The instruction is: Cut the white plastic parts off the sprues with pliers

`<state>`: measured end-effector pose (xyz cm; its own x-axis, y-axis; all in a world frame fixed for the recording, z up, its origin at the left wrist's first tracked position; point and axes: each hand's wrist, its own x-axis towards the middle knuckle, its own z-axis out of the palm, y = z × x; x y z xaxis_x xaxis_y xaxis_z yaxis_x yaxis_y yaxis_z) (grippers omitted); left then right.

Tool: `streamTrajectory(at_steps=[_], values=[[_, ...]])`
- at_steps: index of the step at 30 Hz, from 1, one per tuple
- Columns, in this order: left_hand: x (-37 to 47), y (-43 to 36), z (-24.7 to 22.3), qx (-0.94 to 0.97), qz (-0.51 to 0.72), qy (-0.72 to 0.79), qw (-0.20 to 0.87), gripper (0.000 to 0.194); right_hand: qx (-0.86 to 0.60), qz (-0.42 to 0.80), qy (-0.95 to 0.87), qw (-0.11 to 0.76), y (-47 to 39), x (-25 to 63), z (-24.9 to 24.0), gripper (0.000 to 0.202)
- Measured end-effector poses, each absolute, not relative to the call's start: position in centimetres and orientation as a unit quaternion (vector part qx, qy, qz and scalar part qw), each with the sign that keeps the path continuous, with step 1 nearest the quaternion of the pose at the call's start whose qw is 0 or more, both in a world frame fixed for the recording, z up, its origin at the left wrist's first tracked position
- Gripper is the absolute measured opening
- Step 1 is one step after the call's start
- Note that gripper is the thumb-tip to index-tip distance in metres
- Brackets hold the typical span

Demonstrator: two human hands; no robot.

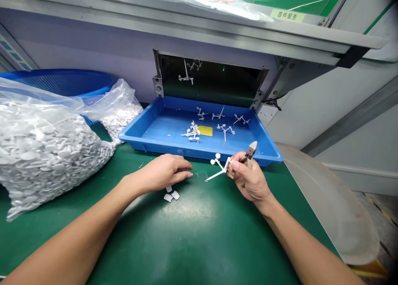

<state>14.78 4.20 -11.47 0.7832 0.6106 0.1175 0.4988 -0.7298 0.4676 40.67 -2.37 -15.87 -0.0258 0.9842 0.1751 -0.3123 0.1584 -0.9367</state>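
My right hand (250, 179) is closed around side-cutting nippers (251, 149), their jaws pointing up. Between its thumb and fingertips it also pinches a white plastic sprue (222, 169) with small round discs on its branches. My left hand (169, 171) hovers over the green table, thumb and fingers a little apart, with nothing visible between them. Several small white plastic pieces (172, 196) lie just below that hand. Beyond both hands, more white sprues (225, 130) are scattered in a blue tray (199, 149), some beside a yellow label (205, 130).
At the left, a large clear bag (49, 156) is full of white discs, with a smaller bag (122, 115) and a blue basket (62, 79) behind it. A wall opening (211, 84) above the tray shows more sprues. A metal frame (186, 32) spans overhead.
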Motion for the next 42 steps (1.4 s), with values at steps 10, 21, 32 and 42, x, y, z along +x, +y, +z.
streamTrajectory(at_steps=[10,21,32,42], values=[[17.3,1.5,-12.7,0.883,0.269,0.314,0.221,0.03,-0.268,0.699,-0.306,0.588,-3.5,38.0,-15.9,0.016],[17.7,1.2,-13.2,0.843,0.397,0.332,0.144,0.014,-0.331,0.636,-0.366,0.593,-3.4,38.1,-15.9,0.014],[18.4,-0.1,-13.7,0.798,0.413,0.324,0.297,0.018,-0.526,0.117,-0.77,0.34,-3.4,39.1,-16.8,0.023],[18.6,-0.2,-14.5,0.79,0.403,0.334,0.32,0.02,-0.515,0.099,-0.785,0.329,-3.6,39.1,-16.5,0.034]])
